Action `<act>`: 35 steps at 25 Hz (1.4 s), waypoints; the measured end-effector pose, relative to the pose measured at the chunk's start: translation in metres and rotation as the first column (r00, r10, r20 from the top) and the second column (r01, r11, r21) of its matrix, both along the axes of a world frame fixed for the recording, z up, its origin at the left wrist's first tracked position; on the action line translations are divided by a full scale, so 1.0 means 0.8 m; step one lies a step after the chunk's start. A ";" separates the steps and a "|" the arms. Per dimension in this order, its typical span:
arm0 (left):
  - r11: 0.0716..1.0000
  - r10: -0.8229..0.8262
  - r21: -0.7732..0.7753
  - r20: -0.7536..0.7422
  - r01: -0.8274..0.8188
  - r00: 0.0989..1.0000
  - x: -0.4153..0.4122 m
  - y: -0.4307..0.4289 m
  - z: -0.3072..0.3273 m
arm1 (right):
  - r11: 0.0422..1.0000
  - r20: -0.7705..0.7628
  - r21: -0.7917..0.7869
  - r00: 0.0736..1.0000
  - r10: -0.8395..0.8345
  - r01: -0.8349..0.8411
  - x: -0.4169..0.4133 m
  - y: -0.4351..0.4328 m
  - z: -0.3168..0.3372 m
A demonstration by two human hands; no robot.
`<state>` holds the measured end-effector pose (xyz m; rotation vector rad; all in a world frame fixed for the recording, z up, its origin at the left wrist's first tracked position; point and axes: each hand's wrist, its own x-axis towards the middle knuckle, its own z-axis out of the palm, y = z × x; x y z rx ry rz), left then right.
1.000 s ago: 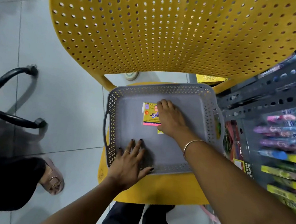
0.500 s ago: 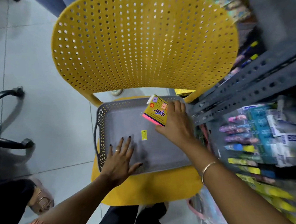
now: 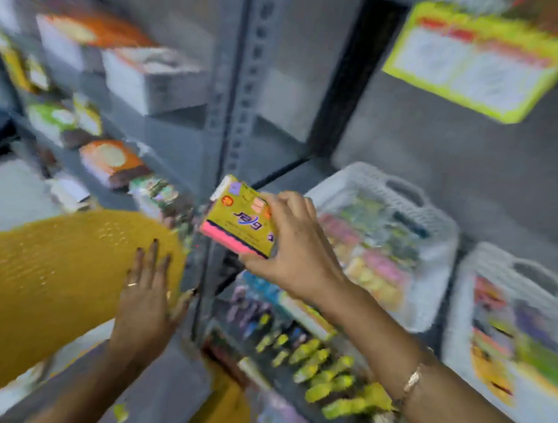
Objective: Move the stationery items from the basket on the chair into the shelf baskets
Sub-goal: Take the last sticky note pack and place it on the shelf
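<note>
My right hand [image 3: 296,247] grips a yellow and pink sticky-note pack [image 3: 240,221] and holds it in the air in front of the grey shelf upright [image 3: 237,103]. Just right of it, a white shelf basket [image 3: 441,228] holds colourful stationery packs. A second white basket [image 3: 492,264] stands further right. My left hand [image 3: 145,304] is open, fingers spread, above the grey basket [image 3: 162,392] on the yellow chair [image 3: 21,287]. A small yellow scrap [image 3: 120,413] lies in that basket. The view is blurred.
Left shelves carry stacked boxes [image 3: 154,77] and packets. A lower shelf holds rows of yellow-capped pens [image 3: 322,371]. A yellow-bordered chart [image 3: 475,63] hangs at the upper right.
My right hand lifted the sticky-note pack out of the chair basket and carried it up to the shelf baskets. My view swung up and right; my left hand rose off the basket floor.
</note>
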<state>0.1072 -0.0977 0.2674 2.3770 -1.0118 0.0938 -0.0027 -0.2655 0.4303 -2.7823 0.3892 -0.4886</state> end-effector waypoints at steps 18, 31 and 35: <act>0.664 -0.724 0.067 0.307 0.744 0.618 -0.314 -0.276 0.153 | 0.703 -0.391 0.022 0.654 -0.648 0.710 -0.463 -0.221 0.016; 0.608 -0.794 0.322 0.241 0.726 0.558 -0.377 -0.294 0.121 | 0.713 -0.660 -0.026 0.524 -0.539 0.701 -0.511 -0.229 -0.056; 0.599 -0.801 0.308 0.217 0.739 0.558 -0.376 -0.293 0.120 | 0.728 -0.665 -0.047 0.522 -0.534 0.684 -0.512 -0.230 -0.063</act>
